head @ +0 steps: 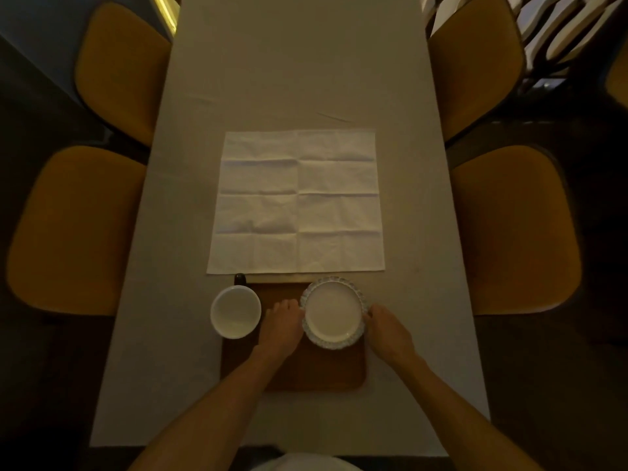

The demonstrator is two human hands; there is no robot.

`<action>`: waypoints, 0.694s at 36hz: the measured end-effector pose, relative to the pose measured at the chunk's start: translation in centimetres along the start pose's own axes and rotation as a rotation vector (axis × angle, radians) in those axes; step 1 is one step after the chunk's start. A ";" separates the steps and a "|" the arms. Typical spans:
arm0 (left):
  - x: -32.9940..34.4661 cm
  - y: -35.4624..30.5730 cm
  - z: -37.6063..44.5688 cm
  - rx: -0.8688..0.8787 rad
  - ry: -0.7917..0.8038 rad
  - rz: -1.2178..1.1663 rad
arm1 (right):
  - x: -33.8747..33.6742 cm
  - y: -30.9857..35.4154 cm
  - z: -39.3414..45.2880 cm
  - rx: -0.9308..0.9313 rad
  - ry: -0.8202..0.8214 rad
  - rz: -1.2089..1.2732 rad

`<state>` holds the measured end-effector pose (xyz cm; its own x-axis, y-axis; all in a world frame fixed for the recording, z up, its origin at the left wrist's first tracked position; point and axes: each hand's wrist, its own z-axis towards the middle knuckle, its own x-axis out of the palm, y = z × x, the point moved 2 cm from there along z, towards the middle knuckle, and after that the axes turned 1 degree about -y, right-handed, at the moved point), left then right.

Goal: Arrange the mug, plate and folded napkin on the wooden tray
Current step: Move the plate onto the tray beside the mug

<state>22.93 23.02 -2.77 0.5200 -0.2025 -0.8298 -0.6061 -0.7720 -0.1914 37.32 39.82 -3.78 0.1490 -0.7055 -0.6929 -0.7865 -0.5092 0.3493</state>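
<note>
Chairs, left: two mustard-upholstered seats, one at upper left (122, 69), one at middle left (74, 229), both drawn up to the long grey table (163, 385).

Mug (236, 311): white inside, dark handle pointing to the top of the frame, lower centre-left. Upright, nothing visible in it. It sits at the upper left corner of the tray, partly overhanging the tray's left edge.

Wooden tray (316, 372): brown, rounded corners, lower centre of the frame. It carries the plate in its upper right part and the mug at its left margin.

Left hand (282, 322): between mug and plate, fingers curled against the plate's left rim, palm over the tray.

Napkin (297, 200): white, spread fully open and flat in the centre of the frame, fold creases showing as a grid. On the table, not on the tray; its lower edge lies just above the tray's top edge.

Plate (332, 312): round, white centre, scalloped patterned rim, bare of contents. Gripped on two opposite sides.

Right hand (387, 329): fingers closed on the plate's right rim.

Chairs, right: two more mustard seats, upper right (475, 62) and middle right (516, 229).
</note>
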 end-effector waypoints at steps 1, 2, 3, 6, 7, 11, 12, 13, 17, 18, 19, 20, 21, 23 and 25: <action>0.1 0.1 0.0 -0.009 0.018 0.011 | -0.1 0.0 0.0 0.000 0.002 -0.017; 0.3 0.1 0.0 -0.017 0.036 0.022 | -0.2 0.0 0.0 -0.010 0.002 -0.044; 0.4 0.1 0.0 -0.022 0.053 0.031 | -0.3 0.1 0.0 -0.020 0.000 -0.074; 0.4 0.0 0.1 -0.029 0.087 0.048 | -0.5 0.1 -0.2 -0.036 -0.015 -0.118; 0.4 0.0 0.1 -0.028 0.092 0.047 | -0.6 0.1 -0.2 -0.037 -0.019 -0.111; 0.0 0.0 0.0 -0.013 0.090 0.018 | -0.6 0.2 -0.6 -0.034 -0.001 -0.093; -0.2 0.0 -0.1 -0.014 0.081 -0.003 | -0.6 0.2 -0.6 -0.018 0.007 -0.091; -0.2 0.0 -0.3 -0.014 0.068 -0.039 | -0.5 0.1 -0.7 0.001 0.011 -0.088; -0.7 0.0 -1.1 0.020 -0.016 -0.176 | -1.0 -0.6 -0.8 0.016 -0.020 -0.068; -0.8 0.0 -1.4 0.035 -0.034 -0.179 | -1.3 -0.7 -0.9 0.008 -0.028 -0.074; -0.9 -0.1 -1.6 0.052 -0.053 -0.169 | -1.6 -0.9 -1.0 0.000 -0.039 -0.080; -1.2 -0.2 -1.9 0.066 -0.065 -0.150 | -1.9 -1.1 -1.1 -0.006 -0.054 -0.084; -1.3 -0.2 -2.1 0.081 -0.075 -0.133 | -2.2 -1.2 -1.2 -0.009 -0.070 -0.087; -1.7 -0.2 -2.7 0.109 -0.092 -0.091 | -2.8 -1.5 -1.5 -0.017 -0.097 -0.102; -1.8 0.0 -3.1 0.152 -0.107 0.017 | -3.3 -1.7 -1.8 -0.033 -0.124 -0.118</action>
<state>23.91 21.53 0.33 0.4464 -0.1432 -0.8833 -0.7023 -0.6677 -0.2467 39.21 42.16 -0.93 0.1621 -0.5744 -0.8023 -0.7474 -0.6024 0.2803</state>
